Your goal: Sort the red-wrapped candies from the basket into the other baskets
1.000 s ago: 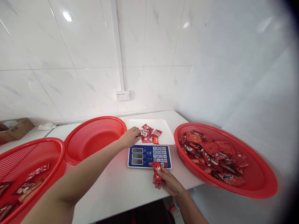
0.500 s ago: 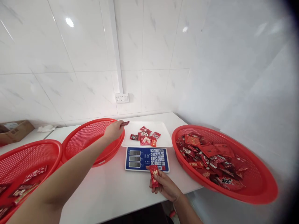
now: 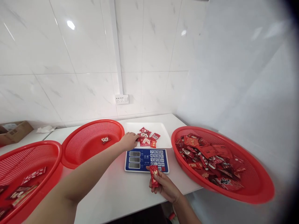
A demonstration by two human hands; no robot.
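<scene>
My left hand (image 3: 129,141) reaches over the left side of the white weighing tray (image 3: 165,141). Its fingers close on a small dark packet, mostly hidden, with only a dark bit at the fingertips. Several red snack packets (image 3: 145,142) lie just right of those fingers. In front of the scale's blue keypad panel (image 3: 146,158), my right hand (image 3: 164,185) grips a red snack packet (image 3: 154,176) upright between thumb and fingers. One dark red packet (image 3: 105,140) lies in the middle red basket (image 3: 81,135).
On the right, a large red basket (image 3: 259,188) holds a heap of snack packets. Another red basket (image 3: 50,147) at the left edge contains several packets. Behind it are a cardboard box (image 3: 20,133) and crumpled white paper (image 3: 46,129). A tiled wall with a socket (image 3: 121,99) bounds the back.
The packet my left hand held over the middle basket is released, and one now lies inside that basket. My left hand has moved right onto the tray's dark packet. My right hand stays put.
</scene>
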